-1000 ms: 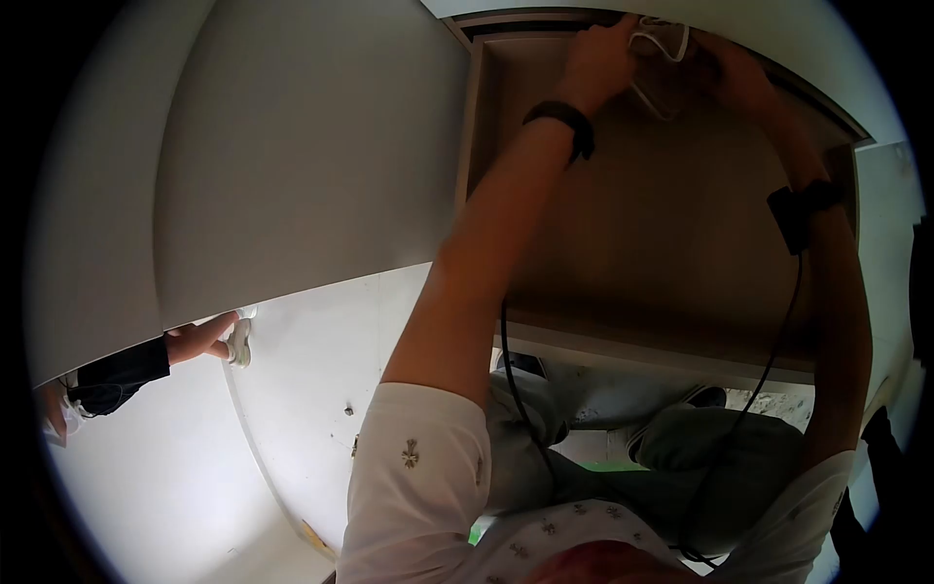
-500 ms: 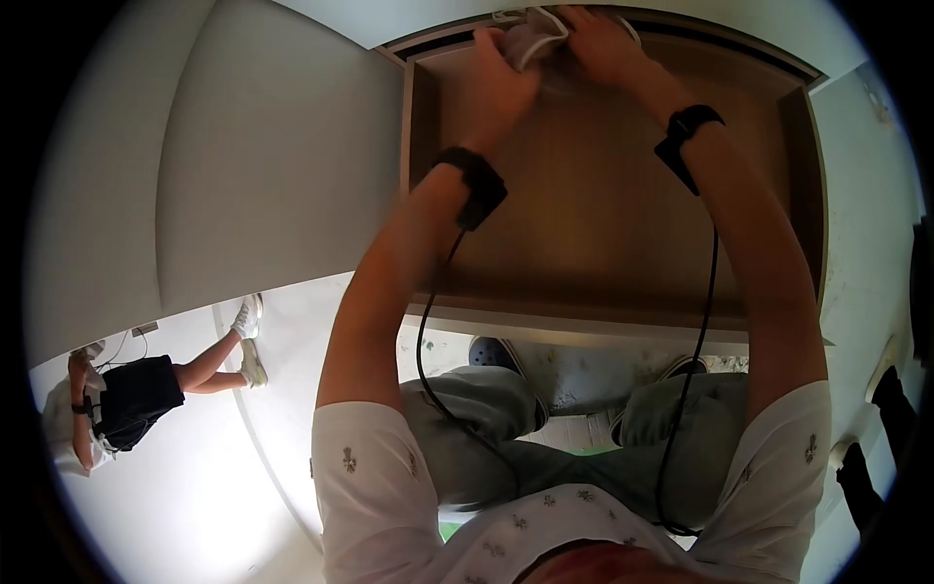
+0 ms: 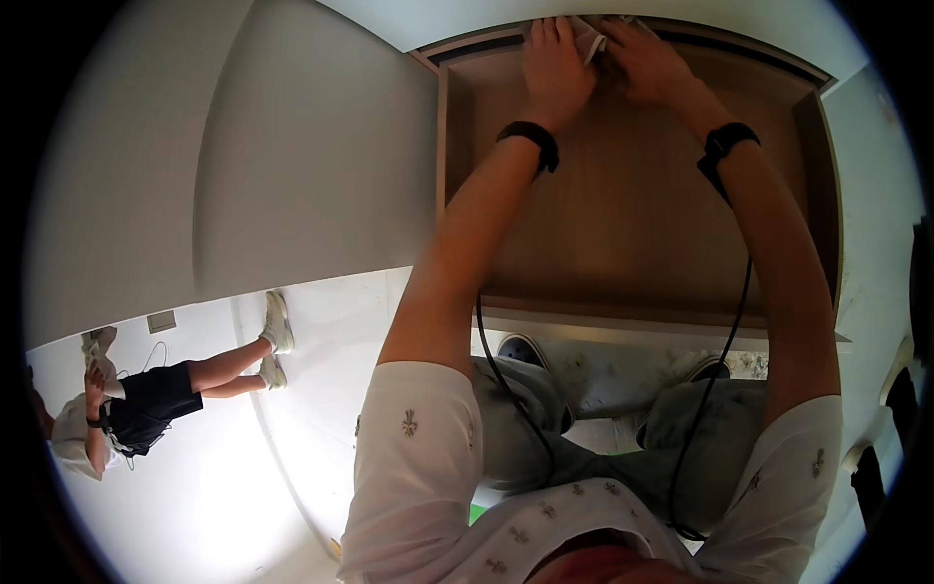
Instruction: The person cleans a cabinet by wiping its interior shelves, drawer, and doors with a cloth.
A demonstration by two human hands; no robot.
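Note:
A pale cloth point(image 3: 590, 41) with a light edge is bunched at the far end of an open wooden drawer point(image 3: 623, 214). My left hand point(image 3: 559, 76) is closed on the left part of the cloth, its fingers pointing toward the back. On the other side my right hand point(image 3: 650, 66) grips the cloth too, with its fingertips partly hidden among the folds. Both hands are close together near the drawer's back wall. Each wrist wears a black band with a cable hanging from it.
White cabinet panels point(image 3: 311, 156) stand to the left of the drawer. The drawer's front edge point(image 3: 623, 326) lies over my knees and shoes. Another person point(image 3: 146, 409) stands on the far left holding something light. Dark-clothed legs point(image 3: 866, 482) show at the right edge.
My left hand has turned from the cloth's side to lie over it, fingers now toward the back. The cloth is bunched lower and smaller. The view has shifted slightly.

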